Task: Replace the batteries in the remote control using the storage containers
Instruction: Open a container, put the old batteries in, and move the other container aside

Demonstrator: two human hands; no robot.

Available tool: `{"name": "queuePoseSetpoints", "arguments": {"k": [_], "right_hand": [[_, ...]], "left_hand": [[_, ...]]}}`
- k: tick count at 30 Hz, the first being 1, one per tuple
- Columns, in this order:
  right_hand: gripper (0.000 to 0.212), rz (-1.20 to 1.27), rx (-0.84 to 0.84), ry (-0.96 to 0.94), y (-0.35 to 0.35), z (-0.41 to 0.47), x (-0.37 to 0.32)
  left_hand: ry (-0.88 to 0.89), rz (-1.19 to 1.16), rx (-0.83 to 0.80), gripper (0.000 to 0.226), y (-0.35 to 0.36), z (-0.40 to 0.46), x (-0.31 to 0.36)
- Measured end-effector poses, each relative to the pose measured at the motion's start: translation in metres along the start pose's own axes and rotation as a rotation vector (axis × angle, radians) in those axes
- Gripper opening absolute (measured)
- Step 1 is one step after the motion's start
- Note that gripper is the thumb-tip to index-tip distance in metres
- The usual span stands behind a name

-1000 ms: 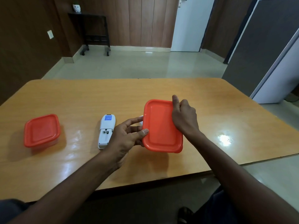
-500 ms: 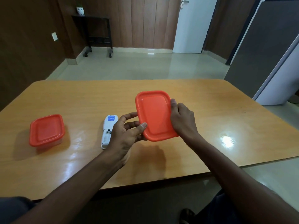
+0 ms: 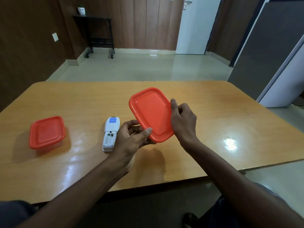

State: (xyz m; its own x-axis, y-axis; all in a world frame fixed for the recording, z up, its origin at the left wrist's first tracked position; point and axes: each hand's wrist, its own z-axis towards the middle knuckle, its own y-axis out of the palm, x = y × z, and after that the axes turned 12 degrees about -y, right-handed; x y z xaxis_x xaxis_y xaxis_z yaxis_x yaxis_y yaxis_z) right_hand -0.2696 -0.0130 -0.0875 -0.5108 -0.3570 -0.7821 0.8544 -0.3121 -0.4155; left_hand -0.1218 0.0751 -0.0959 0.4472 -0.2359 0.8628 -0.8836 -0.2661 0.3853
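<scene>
I hold a rectangular orange lid [image 3: 151,112] in both hands above the table, tilted so its top faces me. My left hand [image 3: 133,139] pinches its near left corner, thumb on the rim. My right hand [image 3: 182,119] grips its right edge. Whether a box hangs behind the lid is hidden. The white remote control [image 3: 110,134] lies back-up just left of my left hand, its battery bay uncovered and looking empty. A second container [image 3: 46,131] with an orange lid and a clear base stands closed at the far left.
The wooden table [image 3: 213,112] has a glossy top with a bright glare spot at right. Its near edge runs just below my forearms. A dark side stand and a white door are far behind on the tiled floor.
The lid has risen off the table and tipped up toward me, shifting slightly away. My right hand slid from its far edge to its right edge. The remote and left container stayed put.
</scene>
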Motion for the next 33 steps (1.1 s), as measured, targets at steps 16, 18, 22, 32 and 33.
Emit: {"name": "queuePoseSetpoints", "arguments": {"k": [16, 18, 22, 32, 33], "right_hand": [[0.064, 0.007, 0.002, -0.099, -0.011, 0.013, -0.013], [0.062, -0.016, 0.001, -0.139, -0.010, 0.009, -0.012], [0.059, 0.091, 0.056, 0.026, -0.006, -0.006, -0.012], [0.065, 0.106, -0.037, -0.098, -0.009, 0.008, -0.016], [0.064, 0.076, -0.035, -0.180, -0.010, 0.012, -0.016]], "left_hand": [[-0.062, 0.107, 0.088, 0.075, -0.007, 0.002, 0.022], [-0.062, 0.096, 0.089, 0.068, -0.011, 0.001, 0.022], [-0.046, 0.042, 0.119, 0.058, -0.008, 0.000, 0.017], [-0.123, 0.158, 0.070, 0.074, -0.010, 0.001, 0.029], [-0.125, 0.217, 0.050, 0.070, -0.012, 0.001, 0.029]]}}
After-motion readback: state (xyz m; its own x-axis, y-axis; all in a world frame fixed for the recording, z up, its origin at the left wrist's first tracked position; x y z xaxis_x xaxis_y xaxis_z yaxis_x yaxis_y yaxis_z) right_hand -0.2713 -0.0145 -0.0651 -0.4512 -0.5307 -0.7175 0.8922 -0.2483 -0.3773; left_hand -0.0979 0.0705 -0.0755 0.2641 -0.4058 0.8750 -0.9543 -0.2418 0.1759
